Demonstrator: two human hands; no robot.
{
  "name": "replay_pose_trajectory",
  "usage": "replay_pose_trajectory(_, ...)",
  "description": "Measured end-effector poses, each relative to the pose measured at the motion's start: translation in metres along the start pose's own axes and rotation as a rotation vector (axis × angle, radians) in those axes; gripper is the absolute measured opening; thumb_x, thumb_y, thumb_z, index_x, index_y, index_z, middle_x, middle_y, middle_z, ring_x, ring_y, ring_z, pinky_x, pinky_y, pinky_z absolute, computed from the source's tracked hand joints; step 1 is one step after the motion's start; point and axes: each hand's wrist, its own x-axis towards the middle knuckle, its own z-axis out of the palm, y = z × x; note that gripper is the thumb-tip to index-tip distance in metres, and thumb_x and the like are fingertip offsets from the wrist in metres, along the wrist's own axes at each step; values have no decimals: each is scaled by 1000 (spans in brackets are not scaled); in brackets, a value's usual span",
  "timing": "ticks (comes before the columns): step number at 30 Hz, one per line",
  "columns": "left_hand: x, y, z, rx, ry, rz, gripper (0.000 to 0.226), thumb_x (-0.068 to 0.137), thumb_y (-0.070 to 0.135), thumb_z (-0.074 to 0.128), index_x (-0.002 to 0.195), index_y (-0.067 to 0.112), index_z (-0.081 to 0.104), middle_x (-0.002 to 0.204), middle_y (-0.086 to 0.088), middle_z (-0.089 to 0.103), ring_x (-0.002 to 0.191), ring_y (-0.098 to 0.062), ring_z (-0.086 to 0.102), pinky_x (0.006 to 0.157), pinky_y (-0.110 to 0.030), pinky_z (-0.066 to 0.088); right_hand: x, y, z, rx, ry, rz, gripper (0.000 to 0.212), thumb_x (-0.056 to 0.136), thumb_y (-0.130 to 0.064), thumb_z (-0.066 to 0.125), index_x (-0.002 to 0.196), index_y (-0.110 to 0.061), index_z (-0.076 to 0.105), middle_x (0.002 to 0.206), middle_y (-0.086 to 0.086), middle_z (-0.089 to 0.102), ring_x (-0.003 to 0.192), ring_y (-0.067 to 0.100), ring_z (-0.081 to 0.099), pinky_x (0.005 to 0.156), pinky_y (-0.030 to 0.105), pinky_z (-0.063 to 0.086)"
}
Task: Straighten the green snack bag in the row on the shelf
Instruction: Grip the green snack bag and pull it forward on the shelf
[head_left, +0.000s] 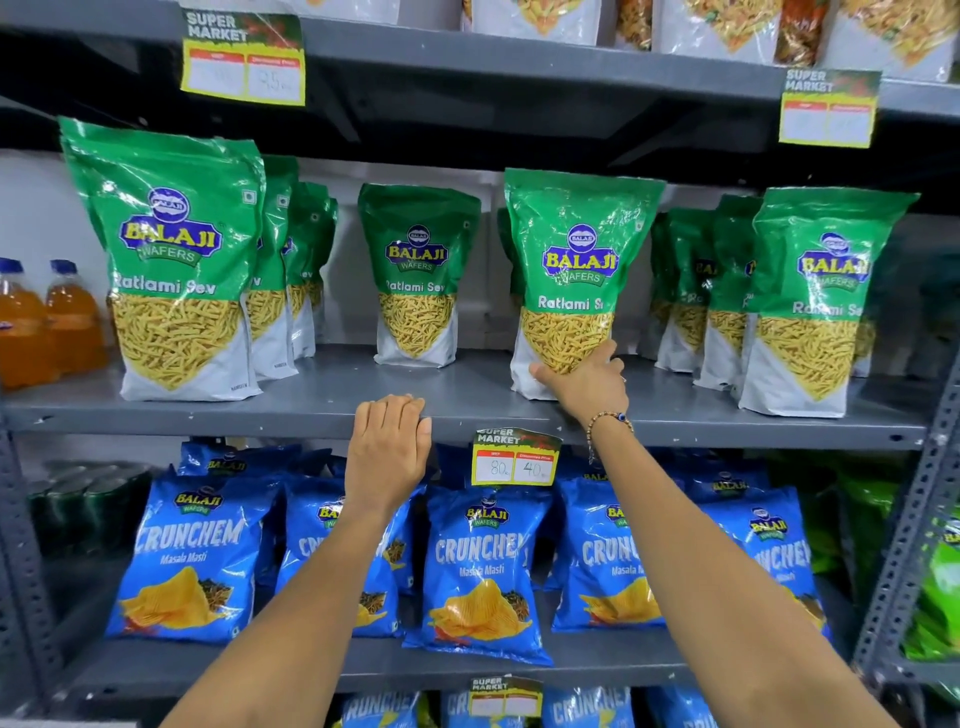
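Note:
A green snack bag (574, 260) labelled Ratlami Sev stands near the front of the grey middle shelf (322, 405), leaning slightly. My right hand (587, 382) grips its lower front corner, thumb on the clear window, fingers behind the bag's right edge. My left hand (389, 447) rests flat on the shelf's front lip, fingers curled over the edge, holding nothing. More green bags stand in the row: a large one at the left (176, 260), a smaller one set further back (418, 275), and several at the right (815, 306).
Orange drink bottles (47, 322) stand at the far left of the shelf. Blue Crunchem chip bags (483, 566) fill the shelf below. A price tag (514, 460) hangs from the shelf lip between my hands. A slotted upright (914, 519) borders the right side.

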Motion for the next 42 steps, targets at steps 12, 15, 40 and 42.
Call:
replay_pose_trajectory(12,0,2,-3,-6,-20,-16,35,99,25,35,107,4,61,101,-11,63,91,-29,54,85,-41,36,-26,-3,-15,-30,39,5,111,71,-61,71,146,-1,17,138,21,40,126,39,46,95,47,46)
replay_pose_trajectory(15,0,2,-4,-3,-25,-17,36,100,26,34,108,4,62,101,-11,62,89,-29,54,84,-41,35,-31,-2,-19,-23,36,2,111,70,-61,71,146,-1,17,137,21,41,125,39,47,94,46,46)
replay_pose_trajectory(40,2,6,-10,3,-83,-50,37,101,27,31,107,5,61,102,-10,61,90,-28,53,84,-41,36,-54,-3,-34,-6,73,13,112,64,-65,73,143,-7,21,132,18,45,122,37,49,90,46,49)
replay_pose_trajectory(42,3,7,-10,2,-91,-50,38,101,27,30,108,5,61,102,-10,61,90,-28,53,84,-41,36,-55,-3,-35,-9,81,5,111,64,-66,72,143,-6,21,131,18,45,121,36,49,90,46,49)
